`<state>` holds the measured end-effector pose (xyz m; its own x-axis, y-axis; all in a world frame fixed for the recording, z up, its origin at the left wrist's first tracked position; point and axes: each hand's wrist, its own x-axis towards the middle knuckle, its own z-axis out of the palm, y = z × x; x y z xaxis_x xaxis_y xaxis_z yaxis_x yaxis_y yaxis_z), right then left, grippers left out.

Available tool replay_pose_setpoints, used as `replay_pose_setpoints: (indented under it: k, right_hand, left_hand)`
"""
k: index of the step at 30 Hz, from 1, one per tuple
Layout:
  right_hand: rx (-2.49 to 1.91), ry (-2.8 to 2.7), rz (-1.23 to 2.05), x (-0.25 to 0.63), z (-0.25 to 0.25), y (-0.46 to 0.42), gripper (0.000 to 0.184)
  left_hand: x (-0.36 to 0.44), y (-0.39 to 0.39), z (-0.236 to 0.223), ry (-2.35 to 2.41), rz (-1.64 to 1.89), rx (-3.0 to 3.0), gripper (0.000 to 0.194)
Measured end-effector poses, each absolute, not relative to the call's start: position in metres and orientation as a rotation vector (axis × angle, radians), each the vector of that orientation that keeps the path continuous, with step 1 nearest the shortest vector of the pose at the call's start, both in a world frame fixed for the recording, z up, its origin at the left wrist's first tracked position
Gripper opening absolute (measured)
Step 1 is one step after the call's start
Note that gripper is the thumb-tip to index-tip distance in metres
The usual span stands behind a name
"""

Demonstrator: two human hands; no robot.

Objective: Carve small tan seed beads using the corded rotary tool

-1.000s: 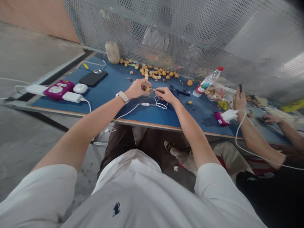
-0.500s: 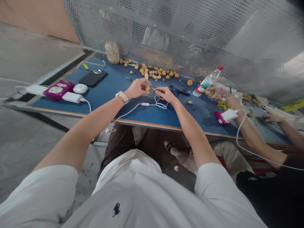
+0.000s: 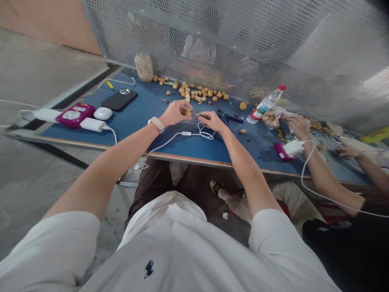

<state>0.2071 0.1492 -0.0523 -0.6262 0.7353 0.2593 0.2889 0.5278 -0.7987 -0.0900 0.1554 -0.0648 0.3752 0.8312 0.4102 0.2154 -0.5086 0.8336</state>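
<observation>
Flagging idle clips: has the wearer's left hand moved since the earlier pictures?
No; the left hand shows no clear shift against the black phone.

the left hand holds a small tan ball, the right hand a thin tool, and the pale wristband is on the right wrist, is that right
Not quite: the pale wristband is on the left wrist, not the right, as the head view shows. The rest stands: the left hand holds a small tan ball and the right hand a thin tool.

The small round held ball (image 3: 188,113) is tan-yellow, the flat tabletop (image 3: 185,148) blue. The perforated metal screen (image 3: 249,36) is dotted grey, the round plastic bottle cap (image 3: 282,87) red.
</observation>
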Motion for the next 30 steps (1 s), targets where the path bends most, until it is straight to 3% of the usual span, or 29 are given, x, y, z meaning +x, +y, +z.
replay_pose_setpoints:
  k: [18, 30]
  right_hand:
    - [-0.822, -2.205, 0.974, 0.2045, -0.0524, 0.1493, 0.083]
    - [-0.821, -2.179, 0.97, 0.204, -0.0523, 0.1491, 0.091]
  left_hand:
    - [-0.0919, 0.1523, -0.0616, 0.928, 1.142, 1.914, 0.048]
    - [-0.0917, 0.1521, -0.0624, 0.93, 1.145, 1.93, 0.048]
